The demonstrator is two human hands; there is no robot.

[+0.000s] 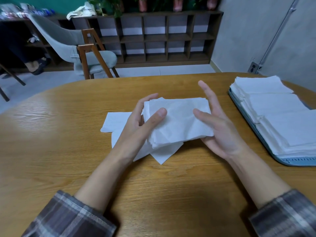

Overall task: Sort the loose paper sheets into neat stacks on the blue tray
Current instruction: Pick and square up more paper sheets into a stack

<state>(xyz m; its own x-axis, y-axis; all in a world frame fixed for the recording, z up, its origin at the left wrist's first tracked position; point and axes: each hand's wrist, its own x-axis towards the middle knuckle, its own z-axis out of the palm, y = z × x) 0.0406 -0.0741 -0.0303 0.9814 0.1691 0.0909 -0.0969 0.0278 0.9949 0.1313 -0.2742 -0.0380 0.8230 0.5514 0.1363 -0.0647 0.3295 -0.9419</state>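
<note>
**Tally at the tabletop [68,142]**

One tray [294,159], with three stacks [290,130]. One bundle [177,120]. Loose sheets [116,124]: at least two, exact count hidden. One left hand [136,122], one right hand [220,127]. One chair [95,59], three pots [177,4].

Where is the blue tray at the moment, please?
In the head view, the blue tray lies at the right edge of the table, just right of the right hand, with stacks of white sheets covering it.
</note>
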